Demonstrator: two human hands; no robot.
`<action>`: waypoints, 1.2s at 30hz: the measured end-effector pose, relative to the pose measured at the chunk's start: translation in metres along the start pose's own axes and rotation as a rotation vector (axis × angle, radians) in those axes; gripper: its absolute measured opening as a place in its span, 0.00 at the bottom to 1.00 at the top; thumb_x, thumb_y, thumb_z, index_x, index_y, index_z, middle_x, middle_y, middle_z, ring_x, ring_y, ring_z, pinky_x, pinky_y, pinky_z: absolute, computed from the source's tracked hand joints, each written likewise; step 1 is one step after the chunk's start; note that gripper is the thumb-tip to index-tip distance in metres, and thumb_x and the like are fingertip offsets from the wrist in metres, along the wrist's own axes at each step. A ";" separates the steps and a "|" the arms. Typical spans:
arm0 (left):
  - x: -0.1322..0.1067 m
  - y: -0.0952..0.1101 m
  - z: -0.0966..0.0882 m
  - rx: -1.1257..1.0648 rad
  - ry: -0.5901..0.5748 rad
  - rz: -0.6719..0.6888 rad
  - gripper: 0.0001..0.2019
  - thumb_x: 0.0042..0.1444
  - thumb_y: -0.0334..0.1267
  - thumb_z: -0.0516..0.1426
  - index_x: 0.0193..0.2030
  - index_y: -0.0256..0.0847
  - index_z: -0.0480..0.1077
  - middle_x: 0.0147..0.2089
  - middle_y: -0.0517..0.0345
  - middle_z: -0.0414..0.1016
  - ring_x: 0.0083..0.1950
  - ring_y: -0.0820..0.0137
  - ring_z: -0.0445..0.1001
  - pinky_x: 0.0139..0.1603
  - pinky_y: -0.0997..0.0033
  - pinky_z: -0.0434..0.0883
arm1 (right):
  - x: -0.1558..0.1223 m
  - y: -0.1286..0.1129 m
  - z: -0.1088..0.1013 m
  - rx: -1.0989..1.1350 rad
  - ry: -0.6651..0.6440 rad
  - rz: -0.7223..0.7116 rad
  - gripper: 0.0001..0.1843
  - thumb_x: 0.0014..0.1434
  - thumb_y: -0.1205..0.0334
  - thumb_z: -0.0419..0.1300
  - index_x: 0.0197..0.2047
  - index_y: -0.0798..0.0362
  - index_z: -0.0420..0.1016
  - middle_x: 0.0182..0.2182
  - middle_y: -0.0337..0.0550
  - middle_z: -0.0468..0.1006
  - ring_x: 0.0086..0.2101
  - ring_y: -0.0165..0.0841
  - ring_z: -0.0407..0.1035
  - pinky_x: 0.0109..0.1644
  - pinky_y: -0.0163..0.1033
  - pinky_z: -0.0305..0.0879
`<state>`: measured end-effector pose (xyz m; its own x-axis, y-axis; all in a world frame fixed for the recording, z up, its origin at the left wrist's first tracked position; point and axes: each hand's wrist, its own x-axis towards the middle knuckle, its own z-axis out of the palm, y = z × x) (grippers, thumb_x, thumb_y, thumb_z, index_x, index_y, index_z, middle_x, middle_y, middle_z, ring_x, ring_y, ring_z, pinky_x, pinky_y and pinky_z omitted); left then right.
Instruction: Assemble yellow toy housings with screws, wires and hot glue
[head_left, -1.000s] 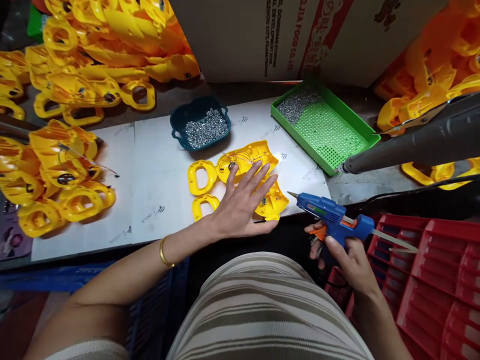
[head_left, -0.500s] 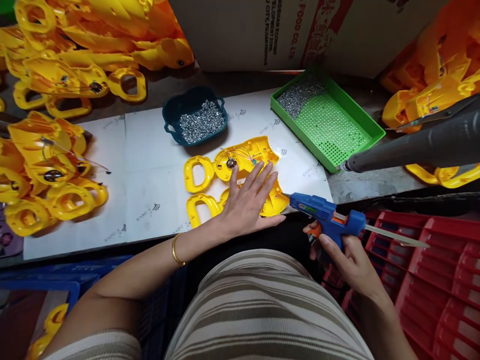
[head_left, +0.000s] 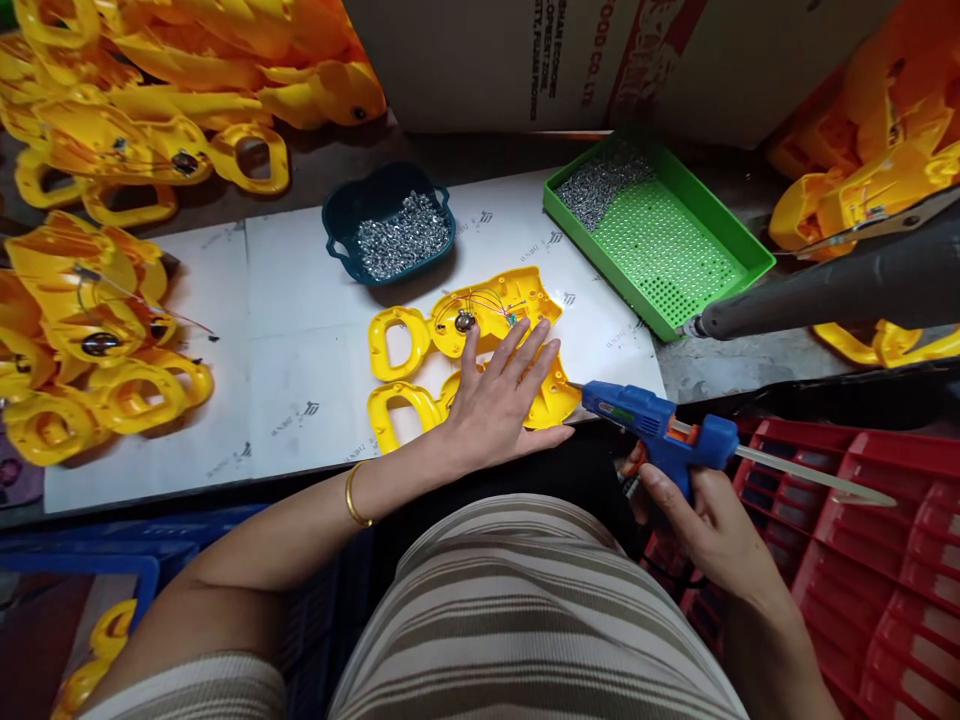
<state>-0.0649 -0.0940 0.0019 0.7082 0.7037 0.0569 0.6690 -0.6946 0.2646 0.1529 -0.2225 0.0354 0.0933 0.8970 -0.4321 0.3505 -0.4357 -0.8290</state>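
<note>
Two yellow plastic shell halves lie side by side on the white sheet. The farther shell half (head_left: 495, 305) has wires, a round dark part and a small green board inside. My left hand (head_left: 499, 400) is spread with palm down over the nearer shell half (head_left: 555, 395), hiding its middle; the fingertips reach the edge of the farther one. In my right hand (head_left: 697, 515) is a blue glue gun (head_left: 645, 420), gripped by its handle with fingers near the orange trigger. A glue stick (head_left: 817, 475) sticks out of its back. The nozzle is by the right end of the nearer shell half.
Behind the shells stand a dark teal basket (head_left: 386, 225) of screws and a green tray (head_left: 667, 250) with more screws. Yellow shells pile up at left (head_left: 105, 330) and right (head_left: 885, 180). A grey pole (head_left: 825, 290) juts in from the right, above a red crate (head_left: 862, 560).
The view has shifted slightly. My left hand stays spread over the shells, and the glue gun remains in my right hand with its nozzle by the nearer shell half.
</note>
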 end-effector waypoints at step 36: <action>-0.003 -0.001 -0.001 -0.003 0.073 -0.028 0.44 0.57 0.69 0.48 0.71 0.39 0.50 0.72 0.41 0.54 0.73 0.51 0.49 0.70 0.44 0.26 | 0.025 -0.006 0.006 0.471 -0.039 -0.117 0.16 0.63 0.49 0.56 0.46 0.52 0.71 0.28 0.43 0.77 0.20 0.29 0.68 0.21 0.35 0.66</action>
<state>-0.0683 -0.0951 0.0019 0.6708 0.7320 0.1192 0.6876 -0.6740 0.2699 0.1477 -0.1981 0.0277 0.0401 0.9423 -0.3323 -0.1040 -0.3269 -0.9393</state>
